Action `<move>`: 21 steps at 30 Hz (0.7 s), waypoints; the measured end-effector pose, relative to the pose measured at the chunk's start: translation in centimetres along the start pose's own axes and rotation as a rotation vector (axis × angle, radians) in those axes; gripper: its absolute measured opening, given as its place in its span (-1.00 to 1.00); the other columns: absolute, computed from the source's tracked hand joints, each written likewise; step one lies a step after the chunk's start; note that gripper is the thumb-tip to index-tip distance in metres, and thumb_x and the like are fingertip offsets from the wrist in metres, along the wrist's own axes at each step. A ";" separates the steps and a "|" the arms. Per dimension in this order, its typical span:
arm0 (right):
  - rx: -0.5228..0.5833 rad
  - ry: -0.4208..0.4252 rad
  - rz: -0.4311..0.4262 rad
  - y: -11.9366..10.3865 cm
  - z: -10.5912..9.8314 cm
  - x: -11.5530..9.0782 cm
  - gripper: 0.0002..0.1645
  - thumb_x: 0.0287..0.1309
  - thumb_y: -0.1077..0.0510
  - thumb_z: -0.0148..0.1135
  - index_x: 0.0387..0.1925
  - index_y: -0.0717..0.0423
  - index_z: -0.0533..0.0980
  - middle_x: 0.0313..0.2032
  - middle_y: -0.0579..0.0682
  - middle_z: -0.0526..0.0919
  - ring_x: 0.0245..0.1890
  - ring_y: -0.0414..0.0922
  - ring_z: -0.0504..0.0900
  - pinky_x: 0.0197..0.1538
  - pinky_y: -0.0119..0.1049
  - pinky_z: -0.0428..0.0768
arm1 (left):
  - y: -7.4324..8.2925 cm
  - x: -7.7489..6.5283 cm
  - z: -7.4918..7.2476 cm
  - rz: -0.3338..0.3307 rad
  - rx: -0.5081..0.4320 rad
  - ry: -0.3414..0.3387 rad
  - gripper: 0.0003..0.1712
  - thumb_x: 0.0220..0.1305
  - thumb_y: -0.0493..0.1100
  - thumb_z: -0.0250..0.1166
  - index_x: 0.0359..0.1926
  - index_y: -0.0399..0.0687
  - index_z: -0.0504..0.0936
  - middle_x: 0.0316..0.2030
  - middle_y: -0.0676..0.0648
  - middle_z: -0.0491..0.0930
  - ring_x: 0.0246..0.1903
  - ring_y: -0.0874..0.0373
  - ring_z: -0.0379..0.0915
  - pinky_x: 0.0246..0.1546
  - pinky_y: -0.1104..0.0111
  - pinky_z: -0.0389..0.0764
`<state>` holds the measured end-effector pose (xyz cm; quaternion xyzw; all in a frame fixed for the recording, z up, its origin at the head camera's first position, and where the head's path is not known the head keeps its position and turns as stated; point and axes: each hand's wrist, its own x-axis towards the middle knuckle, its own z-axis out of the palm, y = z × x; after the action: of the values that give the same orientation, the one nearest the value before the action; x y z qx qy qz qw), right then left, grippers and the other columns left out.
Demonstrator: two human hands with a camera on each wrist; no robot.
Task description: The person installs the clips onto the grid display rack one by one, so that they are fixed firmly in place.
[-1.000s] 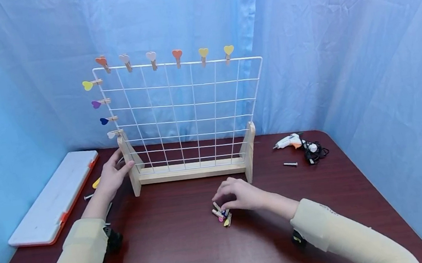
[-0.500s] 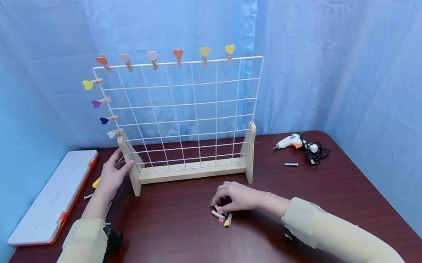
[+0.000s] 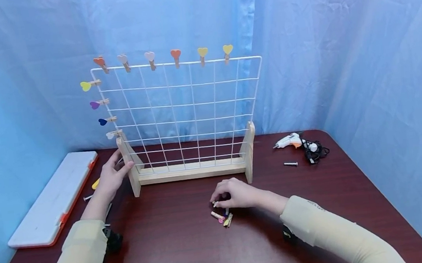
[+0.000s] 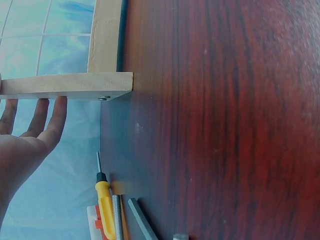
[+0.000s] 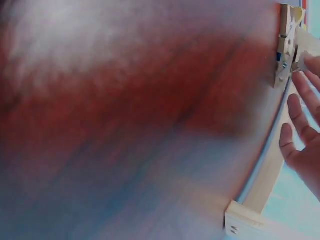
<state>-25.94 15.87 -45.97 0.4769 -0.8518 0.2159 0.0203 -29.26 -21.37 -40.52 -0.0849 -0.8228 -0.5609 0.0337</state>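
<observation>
A white wire grid stands in a pale wooden stand. Heart-topped clothespins line its top edge and left side, one with a purple heart. My left hand holds the stand's left upright, thumb at the front and fingertips against the outer face. Just in front of the stand, my right hand pinches a small clothespin between thumb and index finger; the other fingers are spread in the right wrist view. Below it lie several loose clothespins, including one with a pink heart and one with a yellow heart.
At the left lies a white flat case with orange edging. Beside it are a yellow-handled screwdriver, a bolt and a hex key. A glue gun with a bundled black cord and another bolt lie back right.
My right hand reached down into the clothespins, then came slightly up and back with one pinched in its fingertips. The left hand stays on the stand.
</observation>
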 end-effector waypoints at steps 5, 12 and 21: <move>0.032 0.059 -0.013 -0.4 -1.4 0.1 -0.91 0.06 0.04 0.19 -0.38 -0.12 0.59 -0.41 -0.36 0.54 -0.39 -0.42 0.47 -0.28 -0.59 0.43 | -1.7 0.9 -0.2 0.005 0.008 0.003 -0.14 0.19 0.06 0.13 0.38 0.09 -0.15 0.33 -0.24 -0.02 0.25 -0.25 -0.01 0.09 -0.11 0.22; 0.082 0.242 -0.053 -2.1 -6.1 0.4 -0.93 -0.04 0.11 0.24 -0.43 -0.11 0.57 -0.45 -0.34 0.56 -0.43 -0.35 0.50 -0.34 -0.49 0.47 | -2.1 1.0 -0.2 0.001 0.015 0.009 -0.16 0.19 0.04 0.12 0.38 0.14 -0.14 0.32 -0.23 0.00 0.24 -0.24 0.02 0.09 -0.10 0.23; 0.110 0.563 0.003 -6.6 -17.7 1.0 -0.93 -0.04 0.31 0.25 -0.45 0.12 0.61 -0.46 -0.08 0.61 -0.43 -0.27 0.45 -0.40 -0.37 0.43 | -2.1 1.2 -0.3 -0.006 0.029 -0.001 -0.14 0.18 0.10 0.11 0.38 0.17 -0.15 0.33 -0.23 -0.02 0.24 -0.25 0.01 0.10 -0.11 0.20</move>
<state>-24.13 18.96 -27.44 0.3975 -0.8002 0.3859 0.2295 -30.80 -22.32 -42.16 -0.0820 -0.8311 -0.5491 0.0328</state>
